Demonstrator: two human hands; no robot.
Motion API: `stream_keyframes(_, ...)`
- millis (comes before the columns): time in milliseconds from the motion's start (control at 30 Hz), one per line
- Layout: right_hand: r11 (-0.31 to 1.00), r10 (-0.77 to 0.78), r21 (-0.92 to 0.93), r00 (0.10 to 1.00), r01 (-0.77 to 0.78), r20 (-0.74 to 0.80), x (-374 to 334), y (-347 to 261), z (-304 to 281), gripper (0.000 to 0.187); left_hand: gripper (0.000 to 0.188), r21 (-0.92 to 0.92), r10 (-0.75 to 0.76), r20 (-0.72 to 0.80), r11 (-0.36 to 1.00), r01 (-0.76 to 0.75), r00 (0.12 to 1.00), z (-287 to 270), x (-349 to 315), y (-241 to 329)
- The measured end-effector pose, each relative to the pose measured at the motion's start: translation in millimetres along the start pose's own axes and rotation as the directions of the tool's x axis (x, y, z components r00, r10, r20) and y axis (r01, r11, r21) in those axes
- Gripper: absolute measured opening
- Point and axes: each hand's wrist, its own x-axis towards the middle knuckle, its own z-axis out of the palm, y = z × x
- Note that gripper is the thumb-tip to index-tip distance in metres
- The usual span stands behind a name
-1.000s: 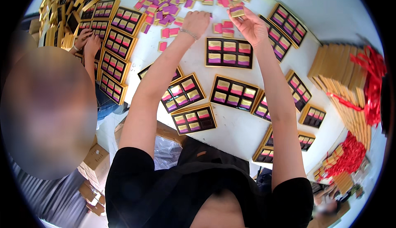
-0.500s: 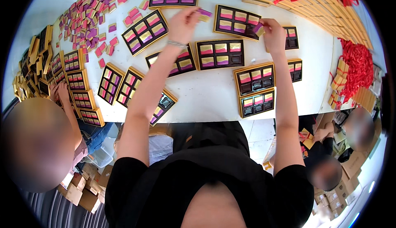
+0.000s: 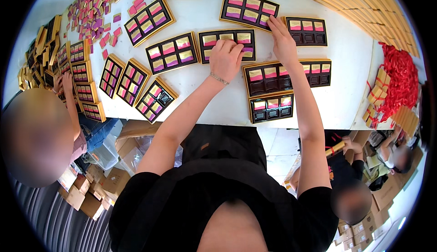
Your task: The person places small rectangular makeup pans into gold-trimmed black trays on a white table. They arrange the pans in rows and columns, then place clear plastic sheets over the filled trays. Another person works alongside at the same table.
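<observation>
My left hand (image 3: 225,60), fingers curled together, reaches into the middle gift box (image 3: 203,61). Its fingertips close on a purple-and-gold wrapped chocolate (image 3: 247,52) in the lower right compartment; the fingers partly cover the box. Stretched fingers of my right hand (image 3: 283,40) press on a purple-and-gold chocolate (image 3: 264,20) at the lower right corner of the upper box (image 3: 223,12). Both boxes are black inside with gold edges and hold pink and purple pieces. Right of that hand, another box (image 3: 306,38) has pink pieces in its upper row and bare compartments below.
Several filled boxes (image 3: 170,54) lie to the left. Loose chocolates (image 3: 93,17) cover the far left. Stacked gold boxes (image 3: 346,10) stand at the far right, beside red ribbon (image 3: 398,85). A co-worker's hand (image 3: 66,85) works among boxes at left; other people sit at right.
Both hands have come down onto the boxes with the purple chocolates they carried. Left hand moved right to the middle box; right hand lowered its piece into the upper box. The view has shifted slightly.
</observation>
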Motion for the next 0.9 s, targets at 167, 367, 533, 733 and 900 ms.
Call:
stream_keyframes(167, 0.989, -0.113, -0.101, 0.993, 0.109, -0.042, 7.1, -10.3, -6.3, 0.045, 0.057, 0.193, 0.220, 0.108, 0.952, -0.237, 0.970, -9.6, -7.7, 8.5)
stream_keyframes(367, 0.959, -0.131, -0.245, 0.989, 0.143, 0.065, -3.3, -4.5, -0.1, 0.046, 0.059, 0.278, 0.312, 0.306, 0.874, -0.398, 0.900, -5.6, -26.0, -13.4)
stream_keyframes(533, 0.987, -0.156, -0.026, 0.985, 0.158, 0.067, -6.0, -53.7, -5.8, 0.048, 0.055, 0.300, 0.367, 0.237, 0.853, -0.427, 0.899, 3.1, -28.3, -25.5)
stream_keyframes(733, 0.983, -0.002, -0.175, 0.948, 0.061, 0.317, -38.8, -98.4, 19.2, 0.072, 0.058, 0.262, 0.243, 0.173, 0.923, -0.283, 0.954, -40.4, -30.9, -34.9)
stream_keyframes(900, 0.981, -0.066, -0.150, 0.942, 0.121, 0.329, -46.3, -97.3, 35.5, 0.076, 0.056, 0.601, -0.125, -0.255, 0.756, 0.258, 0.959, -151.4, 8.8, -190.8)
